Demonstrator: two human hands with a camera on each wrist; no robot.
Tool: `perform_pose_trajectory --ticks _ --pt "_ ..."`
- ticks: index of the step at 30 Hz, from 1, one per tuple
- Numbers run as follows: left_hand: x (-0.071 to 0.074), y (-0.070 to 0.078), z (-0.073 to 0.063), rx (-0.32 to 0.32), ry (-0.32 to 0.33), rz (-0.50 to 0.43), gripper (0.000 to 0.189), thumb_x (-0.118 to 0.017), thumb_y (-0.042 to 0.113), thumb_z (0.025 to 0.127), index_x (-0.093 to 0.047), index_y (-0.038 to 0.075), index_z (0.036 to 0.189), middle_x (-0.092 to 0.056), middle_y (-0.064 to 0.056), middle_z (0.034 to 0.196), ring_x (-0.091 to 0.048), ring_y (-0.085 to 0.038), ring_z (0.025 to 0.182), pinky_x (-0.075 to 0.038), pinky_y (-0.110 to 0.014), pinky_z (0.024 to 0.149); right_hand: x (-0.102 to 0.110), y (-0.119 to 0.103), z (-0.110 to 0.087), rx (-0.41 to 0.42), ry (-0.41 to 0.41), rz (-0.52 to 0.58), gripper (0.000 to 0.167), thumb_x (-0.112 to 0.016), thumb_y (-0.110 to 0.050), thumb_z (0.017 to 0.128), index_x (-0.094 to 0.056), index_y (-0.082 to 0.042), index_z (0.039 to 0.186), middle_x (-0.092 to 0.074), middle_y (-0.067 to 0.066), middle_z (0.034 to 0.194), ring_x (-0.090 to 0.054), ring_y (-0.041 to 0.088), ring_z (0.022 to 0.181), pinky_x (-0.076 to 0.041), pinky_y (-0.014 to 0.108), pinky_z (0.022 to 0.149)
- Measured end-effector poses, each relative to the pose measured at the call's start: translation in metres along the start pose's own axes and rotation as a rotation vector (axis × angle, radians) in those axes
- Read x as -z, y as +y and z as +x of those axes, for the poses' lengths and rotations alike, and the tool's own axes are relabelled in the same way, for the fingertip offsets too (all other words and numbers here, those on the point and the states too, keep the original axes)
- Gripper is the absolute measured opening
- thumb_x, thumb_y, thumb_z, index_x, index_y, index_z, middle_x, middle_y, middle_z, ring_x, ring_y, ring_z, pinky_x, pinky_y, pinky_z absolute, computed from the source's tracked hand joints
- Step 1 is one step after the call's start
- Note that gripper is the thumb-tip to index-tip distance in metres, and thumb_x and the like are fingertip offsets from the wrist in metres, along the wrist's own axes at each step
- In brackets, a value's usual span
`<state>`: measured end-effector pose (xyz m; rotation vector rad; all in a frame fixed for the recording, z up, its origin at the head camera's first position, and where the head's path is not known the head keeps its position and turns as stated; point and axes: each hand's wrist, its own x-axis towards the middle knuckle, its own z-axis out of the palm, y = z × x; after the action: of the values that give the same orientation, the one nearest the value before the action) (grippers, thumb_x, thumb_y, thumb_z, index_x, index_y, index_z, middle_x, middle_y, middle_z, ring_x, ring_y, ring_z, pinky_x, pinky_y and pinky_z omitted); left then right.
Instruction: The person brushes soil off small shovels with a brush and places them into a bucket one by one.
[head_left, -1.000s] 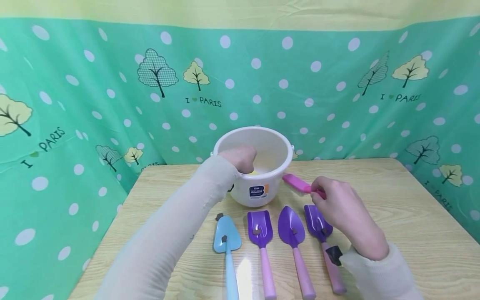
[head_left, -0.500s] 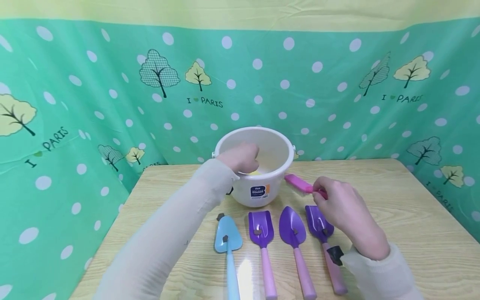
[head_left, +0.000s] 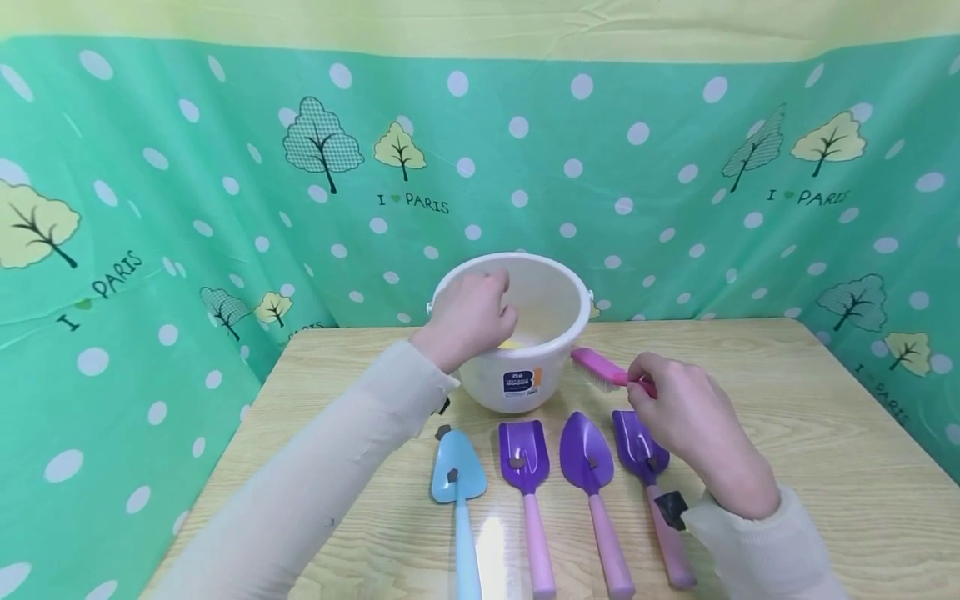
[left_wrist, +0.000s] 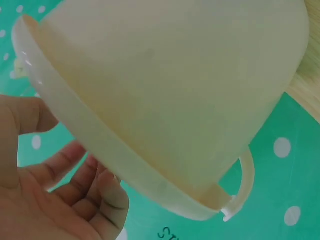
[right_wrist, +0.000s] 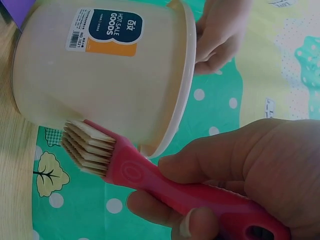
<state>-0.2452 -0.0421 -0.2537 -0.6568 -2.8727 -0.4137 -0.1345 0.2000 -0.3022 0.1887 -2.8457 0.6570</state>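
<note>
Right hand [head_left: 678,404] pinching pink brush [head_left: 600,367] beside white bucket [head_left: 480,390] near desk [head_left: 810,433]'s far edge, left hand [head_left: 471,317] at bucket mouth, thumb apart from loosely bent fingers; likely brush-positioning step, next calls for steady grip.

A white labelled bucket [head_left: 483,382] stands upright; a pink brush [right_wrist: 162,187] slants bristles-down just right of it.

Green polka-dot curtain [head_left: 540,225] behind a pale wooden table [head_left: 817,442].
</note>
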Motion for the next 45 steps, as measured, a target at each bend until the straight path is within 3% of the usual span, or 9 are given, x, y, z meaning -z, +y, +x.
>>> perform_pose_trajectory --ticks 5,9,17,23,33,40,45 --pt "0.004 0.000 -0.015 0.004 0.109 -0.007 0.026 -0.055 0.025 0.089 -0.057 0.007 0.108 -0.055 -0.003 0.091 -0.052 -0.018 0.077 -0.048 -0.035 0.062 0.001 0.000 0.000 -0.001 0.000 -0.002 0.014 -0.059 -0.006 0.086 -0.065 -0.004 0.099 -0.049 0.002 0.064 -0.041 0.016 0.051 -0.033 0.031 0.046" --pt "0.005 0.001 -0.028 -0.032 0.190 -0.016 0.027 -0.056 0.025 0.090 -0.058 0.006 0.108 -0.056 -0.006 0.093 -0.052 -0.019 0.075 -0.048 -0.034 0.058 0.001 0.001 0.000 -0.003 0.001 0.001 0.014 -0.059 -0.006 0.086 -0.065 -0.003 0.099 -0.050 0.003 0.064 -0.042 0.016 0.050 -0.034 0.031 0.046" --pt "0.001 0.001 -0.055 -0.117 0.281 0.048 0.024 -0.058 0.023 0.089 -0.057 0.004 0.104 -0.050 -0.005 0.079 -0.047 -0.017 0.060 -0.042 -0.028 0.048 0.000 0.003 -0.001 -0.004 0.001 -0.003 0.013 -0.058 -0.005 0.086 -0.064 -0.003 0.097 -0.050 0.004 0.064 -0.042 0.016 0.049 -0.036 0.030 0.046" --pt "-0.001 0.004 -0.072 -0.134 0.268 0.083 0.020 -0.058 0.025 0.088 -0.057 0.006 0.095 -0.046 -0.001 0.072 -0.044 -0.016 0.057 -0.037 -0.025 0.045 0.000 0.003 -0.002 -0.006 0.005 -0.005 0.013 -0.058 -0.005 0.086 -0.064 -0.002 0.097 -0.049 0.004 0.063 -0.041 0.016 0.049 -0.035 0.030 0.045" --pt "-0.013 0.003 -0.096 -0.154 0.234 0.025 0.018 -0.061 0.022 0.087 -0.059 0.006 0.095 -0.046 0.001 0.073 -0.042 -0.012 0.056 -0.036 -0.022 0.045 0.001 -0.001 -0.001 0.007 0.013 -0.003 0.013 -0.058 -0.005 0.086 -0.065 -0.003 0.097 -0.047 0.002 0.061 -0.039 0.015 0.049 -0.033 0.030 0.045" --pt "-0.020 0.004 -0.112 -0.125 0.200 0.010 0.025 -0.062 0.025 0.087 -0.062 0.006 0.102 -0.057 -0.002 0.084 -0.047 -0.011 0.060 -0.040 -0.022 0.048 0.000 -0.001 0.000 0.007 0.012 -0.005 0.013 -0.058 -0.006 0.086 -0.065 -0.003 0.097 -0.046 0.002 0.061 -0.039 0.015 0.049 -0.033 0.030 0.045" --pt "-0.023 0.005 -0.122 -0.076 0.140 -0.013 0.023 -0.064 0.027 0.087 -0.062 0.008 0.100 -0.054 0.002 0.076 -0.046 -0.009 0.058 -0.039 -0.020 0.046 0.000 -0.001 0.000 0.004 0.011 -0.012 0.013 -0.058 -0.006 0.086 -0.065 -0.003 0.096 -0.046 0.002 0.061 -0.040 0.015 0.049 -0.033 0.030 0.045"
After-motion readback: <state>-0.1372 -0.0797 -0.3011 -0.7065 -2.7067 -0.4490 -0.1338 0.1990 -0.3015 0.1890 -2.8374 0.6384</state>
